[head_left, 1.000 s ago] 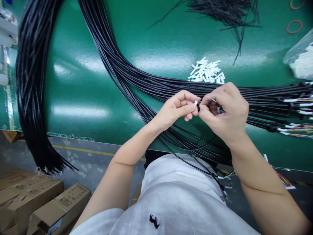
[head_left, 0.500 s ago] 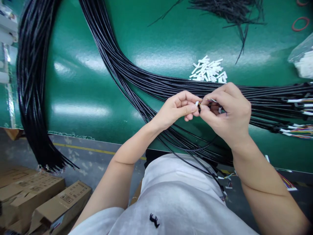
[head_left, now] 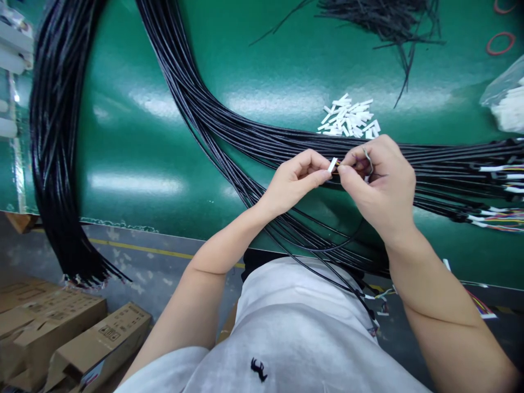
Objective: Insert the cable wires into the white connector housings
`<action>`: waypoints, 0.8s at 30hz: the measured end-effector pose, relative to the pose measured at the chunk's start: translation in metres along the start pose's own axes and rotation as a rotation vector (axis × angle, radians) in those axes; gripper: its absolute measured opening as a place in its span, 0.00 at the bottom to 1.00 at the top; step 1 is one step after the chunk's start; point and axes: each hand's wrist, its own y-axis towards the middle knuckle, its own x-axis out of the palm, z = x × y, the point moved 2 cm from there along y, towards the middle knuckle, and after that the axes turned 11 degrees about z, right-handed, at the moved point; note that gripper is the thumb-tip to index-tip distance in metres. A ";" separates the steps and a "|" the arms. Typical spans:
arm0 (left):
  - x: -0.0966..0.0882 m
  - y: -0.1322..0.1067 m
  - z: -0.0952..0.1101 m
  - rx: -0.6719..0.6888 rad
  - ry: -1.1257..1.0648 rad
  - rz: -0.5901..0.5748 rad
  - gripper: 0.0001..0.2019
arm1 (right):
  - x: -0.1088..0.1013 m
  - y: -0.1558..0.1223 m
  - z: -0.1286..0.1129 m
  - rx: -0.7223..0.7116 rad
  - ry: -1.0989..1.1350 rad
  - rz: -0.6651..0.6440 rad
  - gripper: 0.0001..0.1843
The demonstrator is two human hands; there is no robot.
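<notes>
Between the thumb and forefinger of my left hand [head_left: 297, 177] is a small white connector housing [head_left: 333, 165]. Thin coloured wires [head_left: 338, 163] run from its right side into the pinch of my right hand [head_left: 380, 183]. A pale loose wire [head_left: 368, 159] curls up between the fingers of that hand; the rest of what lies in the palm is hidden. Both hands are over a bundle of black cables [head_left: 245, 128] that crosses the table. Just beyond them lies a pile of white connector housings [head_left: 350, 117].
On the green table [head_left: 135, 158] a second black cable bundle [head_left: 59, 142] hangs over the left edge. Black strips [head_left: 376, 19] lie at the back, near a red ring [head_left: 500, 43] and a plastic bag [head_left: 507, 101] of white pieces. Cardboard boxes [head_left: 98, 341] stand on the floor.
The white connector housing has turned and shows more of its length. My left fingers have closed up around its end, and the loose wire in my right hand stands higher.
</notes>
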 end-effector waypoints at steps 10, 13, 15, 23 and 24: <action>-0.003 -0.004 0.003 0.162 0.021 0.110 0.20 | -0.004 -0.001 -0.004 -0.081 0.165 -0.002 0.10; -0.005 -0.002 0.000 0.222 0.028 0.065 0.18 | -0.005 0.001 -0.006 -0.161 0.230 -0.020 0.11; -0.006 0.000 -0.003 0.271 0.038 0.049 0.16 | -0.005 0.002 -0.005 -0.181 0.228 -0.031 0.13; -0.006 -0.005 0.000 0.580 0.192 0.108 0.09 | 0.000 0.001 0.006 -0.232 -0.007 -0.028 0.10; -0.006 -0.006 0.002 0.598 0.208 0.099 0.09 | 0.000 0.001 0.006 -0.219 -0.009 -0.022 0.09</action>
